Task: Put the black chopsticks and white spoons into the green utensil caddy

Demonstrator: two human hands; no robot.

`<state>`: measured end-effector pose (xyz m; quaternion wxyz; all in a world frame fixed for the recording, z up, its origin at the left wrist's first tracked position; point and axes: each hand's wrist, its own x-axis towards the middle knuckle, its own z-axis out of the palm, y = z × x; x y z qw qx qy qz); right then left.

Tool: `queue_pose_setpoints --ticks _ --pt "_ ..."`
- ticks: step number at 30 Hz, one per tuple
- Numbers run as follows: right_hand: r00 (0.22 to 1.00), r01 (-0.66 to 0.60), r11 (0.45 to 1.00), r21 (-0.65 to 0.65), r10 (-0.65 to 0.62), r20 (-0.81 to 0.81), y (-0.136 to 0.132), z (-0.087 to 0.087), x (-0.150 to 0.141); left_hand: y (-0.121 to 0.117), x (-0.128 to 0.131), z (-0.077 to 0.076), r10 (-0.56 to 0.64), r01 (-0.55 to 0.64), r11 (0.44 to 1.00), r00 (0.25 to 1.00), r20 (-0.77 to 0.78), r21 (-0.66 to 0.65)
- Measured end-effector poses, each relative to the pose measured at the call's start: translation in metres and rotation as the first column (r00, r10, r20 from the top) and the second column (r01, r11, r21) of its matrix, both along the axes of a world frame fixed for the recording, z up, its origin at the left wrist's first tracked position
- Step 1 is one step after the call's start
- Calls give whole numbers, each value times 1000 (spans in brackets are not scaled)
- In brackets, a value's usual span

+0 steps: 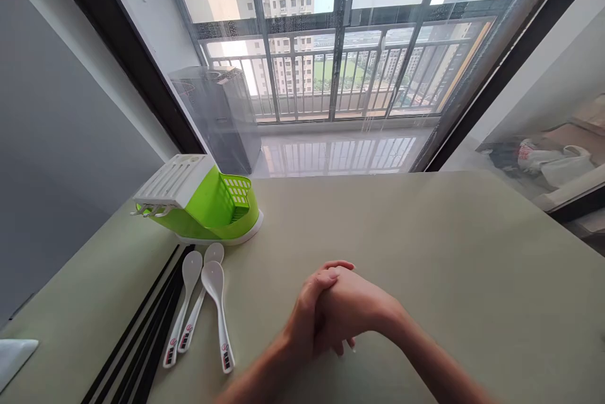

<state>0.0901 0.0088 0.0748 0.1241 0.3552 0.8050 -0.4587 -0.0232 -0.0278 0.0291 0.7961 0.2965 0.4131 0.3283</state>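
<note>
My left hand (305, 311) and my right hand (355, 300) are clasped together above the front middle of the table. The left thumb lies over the back of the right hand, and a few fingertips stick out below the clasp. Most of the right fingers are hidden in the grip. To the left of my hands lie three white spoons, the nearest one a spoon (220, 309) with its bowl pointing away from me. Beside them several black chopsticks (154, 334) lie fanned out. Neither hand touches these utensils.
A green and white utensil holder (208, 208) stands at the table's back left, past the spoons. The corner of a white object (16, 353) shows at the left edge. Behind the pale green table (425, 234) is a glass pane, with a balcony and a grey appliance (222, 114) beyond.
</note>
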Motion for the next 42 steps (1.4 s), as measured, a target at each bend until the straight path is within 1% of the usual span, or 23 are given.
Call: queue_pose_setpoints --ticks 5,10,17,23,26,31,36,42 --pt "1000 -14 1000 14 14 1 1 0 0 0 0 1 5 -5 1000 1000 6 5" --pt "1000 -10 1000 1 10 10 1 0 -1 0 1 3 30 -30 1000 1000 2 2" --pt "998 -70 997 16 70 7 4 -8 -3 1 -2 -5 15 -15 1000 1000 8 16" --pt "999 -37 999 1 37 3 4 -6 -2 1 -2 -4 21 -21 1000 1000 13 13" --pt "999 -44 999 -1 44 -8 4 -6 -2 1 -2 -3 21 -21 1000 1000 6 16" --pt "997 -72 997 22 72 6 4 -6 -3 1 -3 -7 8 -7 1000 1000 -15 14" --pt "999 -42 999 13 42 3 1 -7 -3 0 -3 -9 -2 3 1000 1000 -17 20" --pt "998 -55 998 36 54 15 0 -5 -2 -2 -2 -8 12 -11 1000 1000 -22 20"
